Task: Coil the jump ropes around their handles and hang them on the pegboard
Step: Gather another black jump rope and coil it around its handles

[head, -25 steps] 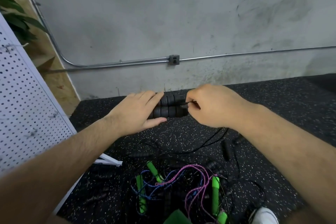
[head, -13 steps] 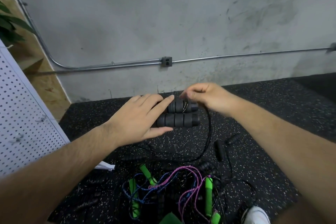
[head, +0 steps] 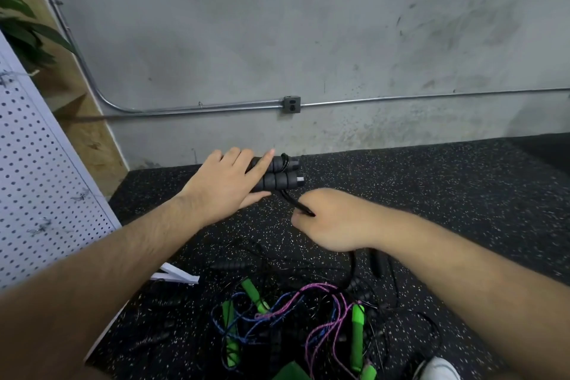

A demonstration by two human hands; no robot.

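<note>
The left hand [head: 226, 185] clasps the two black foam handles [head: 280, 177], fingers across the top and thumb beneath, hiding their left ends. Just below their right ends, the right hand [head: 333, 219] pinches the black rope [head: 293, 202]. The rope's slack vanishes under that wrist toward the tangled ropes [head: 293, 318], cut off below. Half a second ago the right hand was above the handles.

Two black ribbed foam handles [head: 282, 174] sit paired and level at frame centre, a black cord [head: 289, 200] looped round their right ends and trailing toward 5 o'clock. A tangle of coloured ropes [head: 296, 302] sprawls at 6 o'clock; the white pegboard [head: 40, 188] stands at 9 o'clock.
</note>
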